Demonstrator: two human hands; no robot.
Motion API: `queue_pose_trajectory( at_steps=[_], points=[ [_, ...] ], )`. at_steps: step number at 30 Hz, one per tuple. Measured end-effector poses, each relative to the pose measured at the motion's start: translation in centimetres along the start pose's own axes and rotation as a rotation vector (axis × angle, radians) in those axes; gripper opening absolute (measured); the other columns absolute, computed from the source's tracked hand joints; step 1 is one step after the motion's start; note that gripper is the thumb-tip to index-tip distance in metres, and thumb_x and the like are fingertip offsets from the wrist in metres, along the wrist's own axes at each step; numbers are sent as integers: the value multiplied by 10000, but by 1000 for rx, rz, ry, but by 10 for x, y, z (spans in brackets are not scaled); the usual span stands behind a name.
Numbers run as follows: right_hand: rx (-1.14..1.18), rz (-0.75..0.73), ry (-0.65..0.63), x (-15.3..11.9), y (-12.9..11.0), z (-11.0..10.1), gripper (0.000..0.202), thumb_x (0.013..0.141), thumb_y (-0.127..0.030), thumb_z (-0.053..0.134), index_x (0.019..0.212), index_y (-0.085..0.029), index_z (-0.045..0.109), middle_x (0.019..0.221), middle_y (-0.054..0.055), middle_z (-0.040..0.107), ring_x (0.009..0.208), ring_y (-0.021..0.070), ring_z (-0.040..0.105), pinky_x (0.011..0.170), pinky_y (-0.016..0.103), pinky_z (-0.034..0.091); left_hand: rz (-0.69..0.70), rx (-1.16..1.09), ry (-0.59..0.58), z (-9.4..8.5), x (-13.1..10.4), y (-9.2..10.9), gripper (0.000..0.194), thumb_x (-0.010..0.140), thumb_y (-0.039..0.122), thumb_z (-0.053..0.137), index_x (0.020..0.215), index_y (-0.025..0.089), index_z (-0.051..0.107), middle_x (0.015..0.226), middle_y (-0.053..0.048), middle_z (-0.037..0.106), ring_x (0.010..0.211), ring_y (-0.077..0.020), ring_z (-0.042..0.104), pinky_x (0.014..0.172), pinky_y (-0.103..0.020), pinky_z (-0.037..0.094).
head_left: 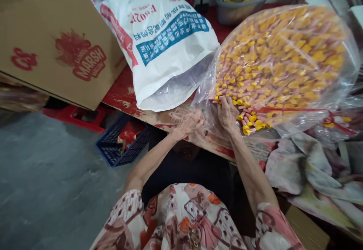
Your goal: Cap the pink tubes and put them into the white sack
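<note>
A large clear plastic bag [351,64] lies on its side, full of small pink sticks with yellow caps [283,57], some spilling at its mouth. My right hand [227,114] is at that mouth, its bent fingers closed over a few of the pink-and-yellow pieces. To its left, my left hand [188,124] is held low over the table edge, fingers curled together; whatever may be inside them is hidden. Beyond it lies a white woven sack [172,79] with blue and red print, its lined opening facing me.
The worn red table [121,95] runs across in front of me. At left stands a cardboard box [56,49]; below is a blue basket [113,149] beside a red plastic stool [76,117]. A basin [235,11] stands behind, and crumpled cloths [306,166] lie at right.
</note>
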State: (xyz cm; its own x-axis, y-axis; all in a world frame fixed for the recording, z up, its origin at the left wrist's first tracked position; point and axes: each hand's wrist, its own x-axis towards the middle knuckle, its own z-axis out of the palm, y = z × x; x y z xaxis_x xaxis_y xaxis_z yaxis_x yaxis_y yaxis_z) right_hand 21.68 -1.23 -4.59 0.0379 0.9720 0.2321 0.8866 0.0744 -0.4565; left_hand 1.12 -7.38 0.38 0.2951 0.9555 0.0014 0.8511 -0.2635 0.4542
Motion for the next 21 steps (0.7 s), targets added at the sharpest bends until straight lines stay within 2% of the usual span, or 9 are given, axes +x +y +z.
queue_pose_trajectory(
  at_steps=[2,5,9,11,13,16,17,19,21],
  points=[
    [3,-57,24,-4,3,2,256,1108,-191,503,1214,-171,735,1236,159,751,935,273,636,741,348,406,55,-24,79,0,-5,-3,65,1024,191,701,1063,231,666,928,-61,753,913,-254,740,810,-340,530],
    [38,-148,48,-15,3,8,292,1109,-216,465,1216,-193,736,1153,135,754,892,261,631,741,340,429,55,-65,203,6,-17,-7,46,1051,202,644,1032,244,651,927,-69,740,921,-258,733,831,-368,559],
    [186,-248,118,-32,-5,16,309,1151,-325,442,1202,-213,725,1100,117,741,893,259,655,772,344,493,70,-110,180,14,-25,-11,179,965,179,696,862,242,563,830,-32,670,839,-230,693,817,-351,565],
    [271,-260,183,-38,-11,18,317,1169,-378,441,1195,-220,714,1070,104,729,878,254,651,807,358,524,115,-142,238,13,-25,-14,211,969,205,703,848,249,536,828,-21,648,833,-218,675,808,-339,556],
    [323,-235,240,-43,-17,19,311,1175,-421,464,1166,-227,707,1012,83,710,842,247,635,809,363,534,148,-168,360,11,-27,-18,208,1007,227,671,861,255,526,854,-25,640,849,-213,658,819,-344,550],
    [351,-201,234,-50,-21,22,329,1181,-458,471,1149,-235,710,1024,86,711,862,250,642,810,369,543,143,-174,480,17,-34,-23,206,1006,195,623,853,256,498,850,-17,613,820,-193,618,801,-332,530],
    [351,-196,214,-52,-21,23,350,1188,-461,449,1151,-237,715,1047,94,716,887,255,653,819,375,548,144,-176,466,21,-36,-26,208,981,174,613,841,256,484,833,-7,597,794,-183,600,777,-319,516],
    [354,-190,178,-54,-21,27,392,1199,-462,406,1149,-243,727,1080,106,722,942,268,677,841,389,559,175,-190,367,26,-37,-34,212,925,147,601,814,256,457,796,12,566,742,-165,565,734,-296,488],
    [377,-176,173,-55,-20,30,410,1203,-464,390,1140,-250,735,1089,106,724,965,272,691,857,397,572,191,-205,271,23,-28,-46,205,899,150,606,800,254,460,780,19,562,723,-157,557,728,-286,486]
  ],
)
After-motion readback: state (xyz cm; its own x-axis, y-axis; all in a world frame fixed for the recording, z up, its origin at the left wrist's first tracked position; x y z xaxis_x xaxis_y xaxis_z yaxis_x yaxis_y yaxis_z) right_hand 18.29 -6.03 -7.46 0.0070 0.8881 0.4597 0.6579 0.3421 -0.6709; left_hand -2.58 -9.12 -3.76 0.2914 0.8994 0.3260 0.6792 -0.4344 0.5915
